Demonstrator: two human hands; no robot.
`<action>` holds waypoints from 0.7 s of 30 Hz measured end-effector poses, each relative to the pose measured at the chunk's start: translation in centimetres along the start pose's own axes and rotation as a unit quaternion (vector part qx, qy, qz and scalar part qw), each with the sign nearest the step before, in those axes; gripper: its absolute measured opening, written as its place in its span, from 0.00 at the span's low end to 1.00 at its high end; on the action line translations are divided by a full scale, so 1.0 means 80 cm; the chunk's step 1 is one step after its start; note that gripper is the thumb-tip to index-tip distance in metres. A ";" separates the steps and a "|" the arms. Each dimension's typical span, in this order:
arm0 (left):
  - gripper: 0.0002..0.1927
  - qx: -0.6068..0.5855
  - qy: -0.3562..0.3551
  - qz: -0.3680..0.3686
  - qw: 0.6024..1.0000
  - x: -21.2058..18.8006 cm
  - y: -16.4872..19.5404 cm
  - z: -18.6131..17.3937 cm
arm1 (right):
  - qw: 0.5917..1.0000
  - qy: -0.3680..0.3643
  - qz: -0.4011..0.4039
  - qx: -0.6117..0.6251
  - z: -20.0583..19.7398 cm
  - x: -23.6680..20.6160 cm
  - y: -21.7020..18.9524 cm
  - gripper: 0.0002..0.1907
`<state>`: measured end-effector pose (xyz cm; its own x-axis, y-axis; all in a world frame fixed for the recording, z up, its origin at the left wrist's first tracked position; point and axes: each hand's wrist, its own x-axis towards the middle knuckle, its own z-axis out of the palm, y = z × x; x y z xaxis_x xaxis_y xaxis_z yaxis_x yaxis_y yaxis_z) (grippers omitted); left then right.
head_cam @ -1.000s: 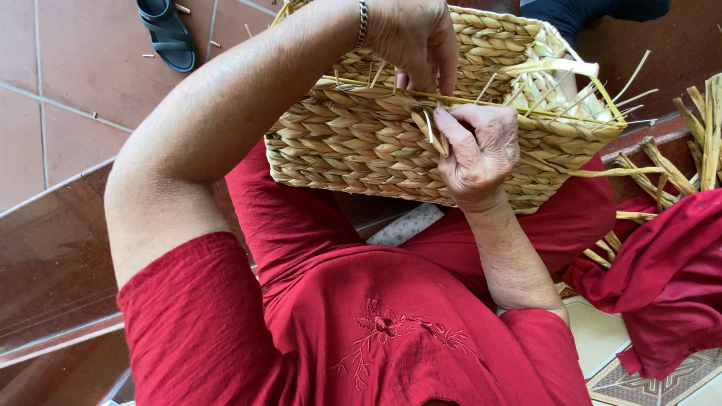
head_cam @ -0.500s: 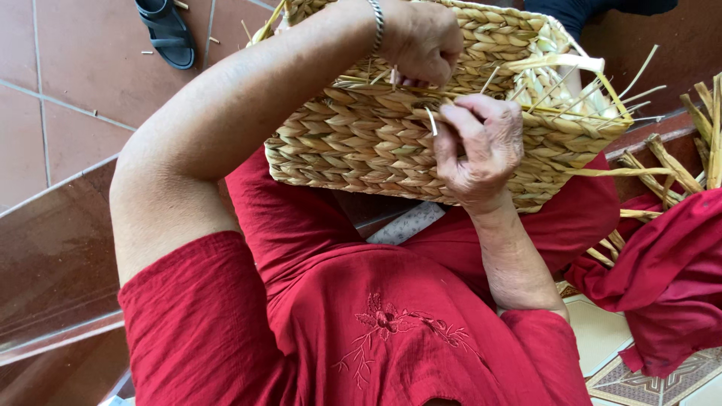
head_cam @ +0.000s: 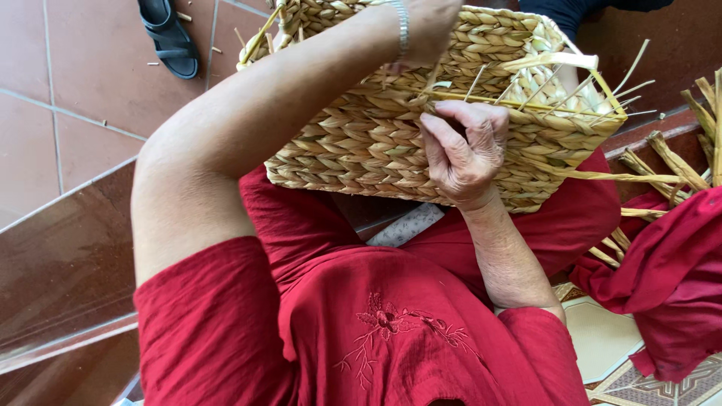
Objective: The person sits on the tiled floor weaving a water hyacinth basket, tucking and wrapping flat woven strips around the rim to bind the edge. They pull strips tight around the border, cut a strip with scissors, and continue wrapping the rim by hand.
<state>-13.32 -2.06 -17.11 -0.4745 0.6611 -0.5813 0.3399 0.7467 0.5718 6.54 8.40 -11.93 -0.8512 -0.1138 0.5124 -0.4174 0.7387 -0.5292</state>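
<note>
The rectangular woven straw basket rests on your lap, rim tilted away from you. Your right hand is clenched on its near rim, fingers pinching a thin straw strand. Your left hand reaches over the top edge; whether it grips anything I cannot tell. Loose stiff ends stick out at the corner: pull too hard and the strand may snap or loosen the braid. A red cloth and spare straw stalks lie to your right, a black sandal on the tiled floor.

Rough, matt woven-straw basket
</note>
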 end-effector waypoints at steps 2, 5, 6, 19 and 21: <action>0.14 0.034 0.033 0.063 0.997 0.006 0.020 -0.006 | 1.000 0.002 -0.015 -0.021 0.003 -0.003 0.002 0.13; 0.26 -0.094 -0.098 -0.040 0.990 0.003 0.039 -0.022 | 0.999 0.013 -0.031 -0.026 0.006 -0.009 0.008 0.15; 0.24 -0.107 -0.106 -0.043 0.988 -0.001 0.042 -0.028 | 0.999 0.018 -0.034 -0.023 0.007 -0.012 0.009 0.15; 0.04 -0.184 -0.159 0.089 0.966 -0.022 0.041 -0.018 | 0.999 0.038 -0.005 -0.036 0.004 -0.061 0.012 0.17; 0.05 -0.208 -0.143 0.108 0.962 -0.017 0.037 -0.011 | 0.999 0.043 -0.006 -0.033 0.005 -0.061 0.013 0.17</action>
<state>-12.38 -0.77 -14.11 -0.1675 0.8346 -0.5247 0.0225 0.5354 0.8443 10.15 9.44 -15.30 -0.8150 -0.0679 0.5755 -0.4026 0.7807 -0.4780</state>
